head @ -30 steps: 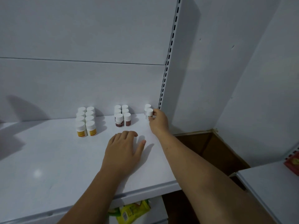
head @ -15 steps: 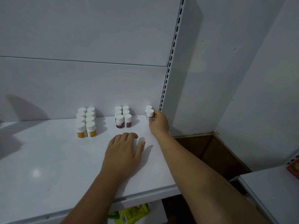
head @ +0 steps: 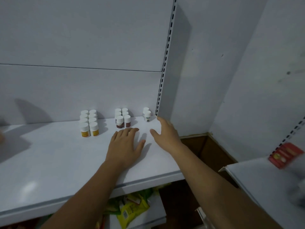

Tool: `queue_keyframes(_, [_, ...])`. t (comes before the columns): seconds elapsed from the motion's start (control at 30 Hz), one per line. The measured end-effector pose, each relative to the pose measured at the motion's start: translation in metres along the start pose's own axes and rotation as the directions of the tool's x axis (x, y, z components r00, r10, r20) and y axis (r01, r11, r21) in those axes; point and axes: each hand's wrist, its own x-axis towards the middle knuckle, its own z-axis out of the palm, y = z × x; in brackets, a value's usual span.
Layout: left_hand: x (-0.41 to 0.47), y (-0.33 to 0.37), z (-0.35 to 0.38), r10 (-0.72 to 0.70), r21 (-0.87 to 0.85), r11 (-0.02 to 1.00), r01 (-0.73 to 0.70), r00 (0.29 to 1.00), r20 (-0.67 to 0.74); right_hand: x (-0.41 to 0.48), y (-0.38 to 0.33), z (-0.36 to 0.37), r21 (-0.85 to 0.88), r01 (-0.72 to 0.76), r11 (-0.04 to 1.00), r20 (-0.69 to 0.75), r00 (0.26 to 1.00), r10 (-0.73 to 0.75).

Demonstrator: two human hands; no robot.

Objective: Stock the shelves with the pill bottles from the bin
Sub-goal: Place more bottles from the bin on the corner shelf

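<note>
Stocking in progress: a person's right hand (head: pixel 165 134) hovers just beside two white-capped pill bottles (head: pixel 147 115) at the back right corner of the shelf (head: pixel 49 162), its grip apart and holding nothing. The left hand (head: pixel 125 144) rests palm-down, fingers straight, in front of the brown-labelled bottles (head: pixel 123 119); the yellow-labelled bottles (head: pixel 89 124) stand further left. The bottles look small, light, rigid and easily toppled, best pinched round the cap.
</note>
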Motion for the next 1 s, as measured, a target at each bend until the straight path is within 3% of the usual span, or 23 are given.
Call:
queue_keyframes(0.1, [-0.003,0.006,-0.011,0.025,0.017,1.000,-0.025,1.000,0.007,-0.046,-0.003,-0.027,-0.141,0.069,0.988,0.031,0.997,-0.066])
queue_keyframes(0.27, [-0.024,0.033,-0.040,0.072,0.000,0.997,-0.072,0.997,-0.032,-0.116,0.002,-0.059,-0.191,0.155,0.969,0.032,0.988,-0.152])
queue_keyframes(0.43, [-0.106,0.079,-0.063,0.123,-0.043,0.991,-0.125,0.992,-0.037,-0.197,0.012,-0.072,-0.107,0.225,0.968,0.054,0.974,-0.221])
queue_keyframes(0.63, [-0.233,0.100,-0.051,0.044,-0.091,0.995,-0.045,0.999,-0.010,-0.291,0.053,-0.042,0.008,0.270,0.963,0.122,0.955,-0.269])
queue_keyframes(0.83, [-0.342,0.095,0.006,-0.121,-0.109,0.983,0.151,0.963,0.240,-0.364,0.110,0.021,0.126,0.139,0.982,0.331,0.927,-0.174])
queue_keyframes(1.0, [-0.399,0.080,0.061,-0.257,-0.079,0.937,0.341,0.824,0.505,-0.402,0.151,0.074,0.111,-0.080,0.991,0.567,0.823,0.003])
